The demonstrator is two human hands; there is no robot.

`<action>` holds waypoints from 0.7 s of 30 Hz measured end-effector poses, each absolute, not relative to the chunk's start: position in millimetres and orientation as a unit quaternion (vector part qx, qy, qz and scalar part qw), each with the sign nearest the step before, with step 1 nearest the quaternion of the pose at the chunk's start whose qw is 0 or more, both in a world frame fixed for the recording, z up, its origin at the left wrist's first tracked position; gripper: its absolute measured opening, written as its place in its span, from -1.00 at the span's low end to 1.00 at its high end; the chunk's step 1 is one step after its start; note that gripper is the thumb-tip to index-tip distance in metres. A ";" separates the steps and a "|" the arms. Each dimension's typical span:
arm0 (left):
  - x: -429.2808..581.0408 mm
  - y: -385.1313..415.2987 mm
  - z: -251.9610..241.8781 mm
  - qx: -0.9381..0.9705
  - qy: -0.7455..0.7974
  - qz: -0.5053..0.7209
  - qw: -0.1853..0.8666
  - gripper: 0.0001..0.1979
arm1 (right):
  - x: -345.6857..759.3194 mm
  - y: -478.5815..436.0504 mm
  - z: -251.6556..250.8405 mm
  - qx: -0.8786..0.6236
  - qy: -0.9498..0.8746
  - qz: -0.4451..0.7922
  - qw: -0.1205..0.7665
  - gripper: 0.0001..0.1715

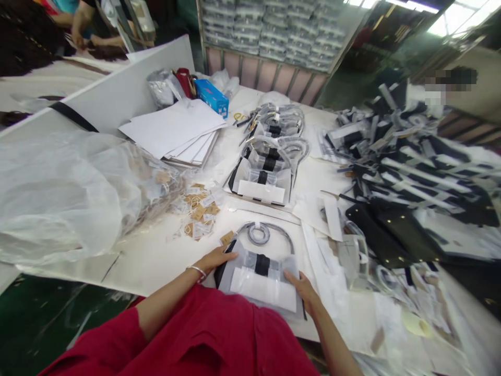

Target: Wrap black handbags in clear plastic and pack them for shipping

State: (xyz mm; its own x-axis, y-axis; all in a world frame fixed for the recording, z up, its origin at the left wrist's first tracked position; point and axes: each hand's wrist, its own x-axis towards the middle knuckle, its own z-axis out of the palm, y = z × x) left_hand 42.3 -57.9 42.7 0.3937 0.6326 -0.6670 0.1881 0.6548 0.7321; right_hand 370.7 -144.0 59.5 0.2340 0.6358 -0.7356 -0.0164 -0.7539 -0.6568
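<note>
A handbag (240, 261) with protective wrapping lies flat at the table's front edge, close to my body. White paper (263, 290) and a black band (262, 265) lie across its front, and its wrapped handle (287, 236) arches away from me. My left hand (219, 258) grips the bag's left edge, fingers over the top. On the opposite edge my right hand (304, 290) holds the bag, with fingertips on its clear plastic. A brown tag (226, 238) rests by the bag's upper left corner.
Beyond it lie several similar wrapped bags (270, 175) in a row. Brown tags (201, 209), a large clear plastic bag (70, 193) and white sheets (172, 128) are on the left. Black bag parts (415, 162) heap up on the right, near another person (477, 83).
</note>
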 end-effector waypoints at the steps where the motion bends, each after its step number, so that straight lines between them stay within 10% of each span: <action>1: 42.4 -59.1 45.0 0.374 0.511 0.171 0.755 -0.26 | 370.5 -143.3 60.3 -0.732 -0.222 0.578 0.284 -0.30; 21: 17.2 35.7 113.6 0.410 0.487 0.431 0.640 -0.18 | 347.1 3.1 161.5 -0.725 -0.460 0.350 0.373 -0.37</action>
